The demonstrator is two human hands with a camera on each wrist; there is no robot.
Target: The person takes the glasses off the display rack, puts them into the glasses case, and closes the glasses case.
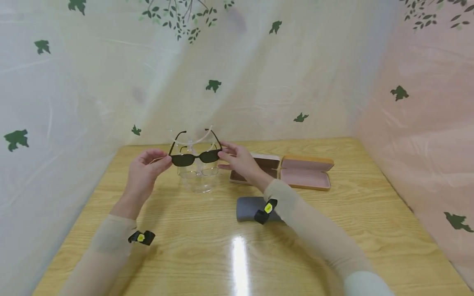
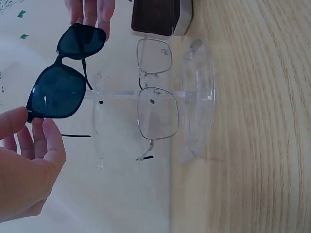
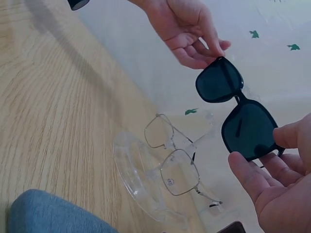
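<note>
Black sunglasses [image 1: 197,158] with dark lenses and unfolded temples are held up between both hands. My left hand [image 1: 146,168] pinches the frame at its left hinge corner. At the opposite corner my right hand [image 1: 242,162] grips the frame between thumb and fingers. Behind and below them is a clear plastic eyewear stand [image 2: 197,116], its upper arm just beyond the sunglasses. Thin metal-framed eyeglasses [image 2: 158,112] rest on the stand's lower level, under the sunglasses.
Right of the stand lie two open glasses cases, one with a brown interior [image 1: 269,174] and one orange with a pink lining [image 1: 305,179]. A grey-blue closed case [image 1: 248,209] sits nearer, partly under the right forearm. A patterned curtain [image 1: 259,82] hangs behind the wooden table [image 1: 192,246].
</note>
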